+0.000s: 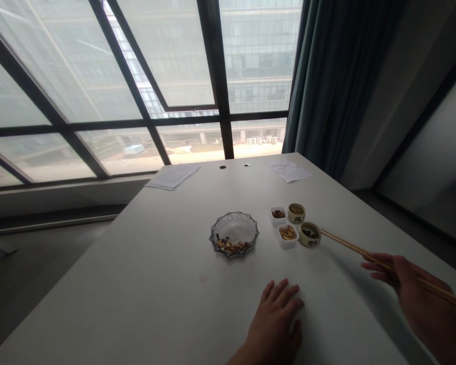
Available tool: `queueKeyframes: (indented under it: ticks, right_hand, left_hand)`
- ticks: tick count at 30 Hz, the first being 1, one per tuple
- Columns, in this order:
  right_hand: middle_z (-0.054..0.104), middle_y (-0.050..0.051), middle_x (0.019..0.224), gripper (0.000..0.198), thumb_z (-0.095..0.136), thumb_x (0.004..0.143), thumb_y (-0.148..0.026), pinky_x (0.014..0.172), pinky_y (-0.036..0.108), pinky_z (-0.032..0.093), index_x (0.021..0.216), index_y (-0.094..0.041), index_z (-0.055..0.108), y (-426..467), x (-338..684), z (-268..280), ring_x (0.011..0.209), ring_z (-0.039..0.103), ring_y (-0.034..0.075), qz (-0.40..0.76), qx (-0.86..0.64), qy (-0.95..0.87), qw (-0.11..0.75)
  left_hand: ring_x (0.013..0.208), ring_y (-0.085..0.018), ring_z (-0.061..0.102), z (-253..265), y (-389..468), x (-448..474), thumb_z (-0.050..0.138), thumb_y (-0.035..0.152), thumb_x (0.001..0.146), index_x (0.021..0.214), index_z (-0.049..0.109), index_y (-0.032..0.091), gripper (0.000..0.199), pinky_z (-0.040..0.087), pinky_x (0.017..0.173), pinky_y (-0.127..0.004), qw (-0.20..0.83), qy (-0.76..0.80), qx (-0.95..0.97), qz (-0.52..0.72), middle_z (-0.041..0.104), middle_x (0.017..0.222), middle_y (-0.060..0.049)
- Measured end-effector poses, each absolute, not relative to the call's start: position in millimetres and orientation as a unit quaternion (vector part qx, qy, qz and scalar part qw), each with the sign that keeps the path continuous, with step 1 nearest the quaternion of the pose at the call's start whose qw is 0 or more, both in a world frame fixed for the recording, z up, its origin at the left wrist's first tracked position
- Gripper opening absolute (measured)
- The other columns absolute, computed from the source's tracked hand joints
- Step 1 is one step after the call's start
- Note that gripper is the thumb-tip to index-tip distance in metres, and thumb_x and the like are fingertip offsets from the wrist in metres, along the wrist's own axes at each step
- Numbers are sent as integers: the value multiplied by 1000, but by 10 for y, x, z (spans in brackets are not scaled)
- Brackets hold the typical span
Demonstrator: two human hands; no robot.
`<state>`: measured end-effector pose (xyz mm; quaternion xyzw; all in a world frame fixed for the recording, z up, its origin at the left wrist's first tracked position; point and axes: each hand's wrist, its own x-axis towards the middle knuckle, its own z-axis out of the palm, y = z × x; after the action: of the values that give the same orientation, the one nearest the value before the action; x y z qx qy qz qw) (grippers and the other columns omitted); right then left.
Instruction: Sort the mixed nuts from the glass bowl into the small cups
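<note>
Chopsticks (368, 253): two, gripped by right hand (421, 299), tips beside the cup at 3 o'clock
Left hand (275, 322): flat, open, on table (137, 284)
Cups (296, 213): two
Tubs (288, 235): two
Glass dish (234, 233): one, at 9 o'clock of tubs

- we see a matt, smooth white counter (155, 284).
- our chopsticks (365, 251) look like pale, plain wood.
- the dish (234, 233) is clear cut glass, faceted and glinting.
- the two round cups (296, 213) look like glazed ceramic, the square ones (288, 236) like white plastic.
- the sheets (174, 177) are matt paper.
- the curtain (334, 81) is dark cloth.

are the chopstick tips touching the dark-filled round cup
Cannot tell: in the head view the chopsticks end right at the round cup rim, with no plain gap or contact.
</note>
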<state>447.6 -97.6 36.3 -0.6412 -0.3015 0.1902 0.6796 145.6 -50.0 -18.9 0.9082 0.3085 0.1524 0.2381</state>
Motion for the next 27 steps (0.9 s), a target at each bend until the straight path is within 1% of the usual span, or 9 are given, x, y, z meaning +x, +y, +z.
queueKeyframes:
  ticks: [4,8,10,14,20,27]
  right_hand:
    - [79,15,84,43,72,86,-60,62,32,67,92,-18,80,-805,4179,582,73,79,28,216,-596,-344,693]
    - [80,15,83,45,71,88,-59,59,34,66,93,-16,80,-451,3609,801,73,79,29,288,-537,-440,660]
    - [79,14,82,45,70,88,-60,56,33,65,89,-16,80,-235,3304,831,70,78,28,330,-498,-476,646]
    - [80,12,80,46,69,89,-61,58,32,65,87,-16,78,190,2847,710,71,79,26,404,-451,-513,608]
    - [80,12,81,51,69,87,-64,65,33,65,90,-15,78,596,2570,468,73,79,26,445,-465,-522,559]
    - [80,11,79,52,72,82,-66,63,32,65,85,-14,77,792,2419,353,73,79,26,477,-455,-497,564]
  left_hand:
    - [149,-24,33,-182,-502,1462,61,26,94,130,58,32,36,18,126,-50,237,309,909,151,49,155,3]
    - [148,-24,34,-192,-499,1462,61,30,95,129,57,32,34,18,126,-51,237,304,909,156,49,154,3]
    - [148,-24,35,-194,-498,1456,60,34,97,129,57,32,32,18,126,-51,242,300,908,164,49,154,3]
    - [148,-24,35,-218,-491,1444,59,38,100,131,56,33,32,18,126,-51,261,284,905,180,49,154,4]
    - [149,-25,33,-346,-476,1465,56,39,100,132,55,31,32,19,125,-52,253,276,907,192,49,154,2]
    - [149,-25,33,-375,-487,1480,54,39,101,130,55,28,31,20,125,-53,243,268,911,197,51,152,0]
